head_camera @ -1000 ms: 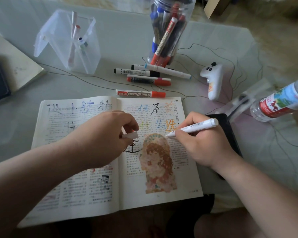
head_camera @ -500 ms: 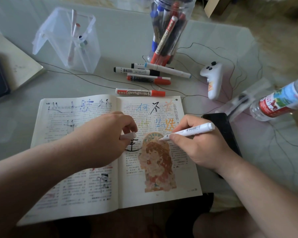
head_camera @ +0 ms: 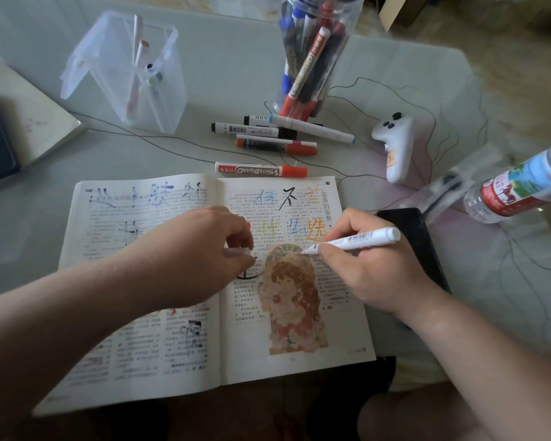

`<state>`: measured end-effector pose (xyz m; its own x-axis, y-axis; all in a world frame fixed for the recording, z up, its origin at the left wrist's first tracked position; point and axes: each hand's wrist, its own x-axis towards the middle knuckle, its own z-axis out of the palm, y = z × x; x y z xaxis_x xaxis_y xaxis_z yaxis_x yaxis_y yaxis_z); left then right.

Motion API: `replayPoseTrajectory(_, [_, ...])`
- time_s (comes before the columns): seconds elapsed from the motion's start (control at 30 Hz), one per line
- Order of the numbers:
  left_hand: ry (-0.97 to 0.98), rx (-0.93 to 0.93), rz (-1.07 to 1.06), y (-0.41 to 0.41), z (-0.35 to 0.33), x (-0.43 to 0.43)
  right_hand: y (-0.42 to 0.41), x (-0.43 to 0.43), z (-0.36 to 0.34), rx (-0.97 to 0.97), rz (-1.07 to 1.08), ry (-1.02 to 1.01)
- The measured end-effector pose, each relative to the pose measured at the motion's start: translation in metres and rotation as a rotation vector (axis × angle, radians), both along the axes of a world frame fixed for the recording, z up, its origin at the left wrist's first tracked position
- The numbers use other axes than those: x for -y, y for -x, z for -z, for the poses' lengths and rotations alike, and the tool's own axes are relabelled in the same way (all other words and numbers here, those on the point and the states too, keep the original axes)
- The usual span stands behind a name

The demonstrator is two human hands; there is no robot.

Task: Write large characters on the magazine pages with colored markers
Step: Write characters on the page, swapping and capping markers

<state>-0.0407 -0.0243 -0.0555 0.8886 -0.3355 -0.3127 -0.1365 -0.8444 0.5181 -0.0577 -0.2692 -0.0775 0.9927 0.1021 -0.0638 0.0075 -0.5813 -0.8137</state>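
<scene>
The counter carries an open magazine at its near edge. The right hand grips a white marker, tip on the right page. The left hand pinches a white cap near the fold.

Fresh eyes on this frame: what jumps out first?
The open magazine in the centre, scrawled with big coloured characters. Over its right page the right hand grips a white marker, tip near the illustration, while the left hand pinches a small white cap. Behind stands a clear jar crammed with markers.
</scene>
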Motion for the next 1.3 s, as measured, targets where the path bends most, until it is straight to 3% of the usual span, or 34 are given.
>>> replayPoseTrajectory(0.23, [-0.023,-0.007,0.0,0.001,0.001,0.0,0.002,-0.001,-0.003,-0.107,-0.078,-0.039])
replayPoseTrajectory(0.57, [-0.024,-0.005,0.0,0.002,0.0,0.001,-0.003,0.001,-0.004,-0.07,-0.006,0.031])
replayPoseTrajectory(0.77, [-0.02,-0.015,-0.003,0.001,-0.001,0.001,-0.003,0.002,-0.005,-0.041,0.017,-0.071])
replayPoseTrajectory(1.03, [-0.047,-0.066,-0.025,0.002,-0.007,0.003,-0.001,-0.001,-0.004,-0.18,-0.096,-0.029])
replayPoseTrajectory(1.13, [-0.06,-0.083,-0.033,0.002,-0.008,0.004,-0.005,0.0,-0.01,-0.187,-0.084,-0.163])
replayPoseTrajectory(1.3, [0.008,-0.094,-0.088,0.003,-0.009,0.003,-0.02,0.006,-0.018,-0.089,0.194,-0.533])
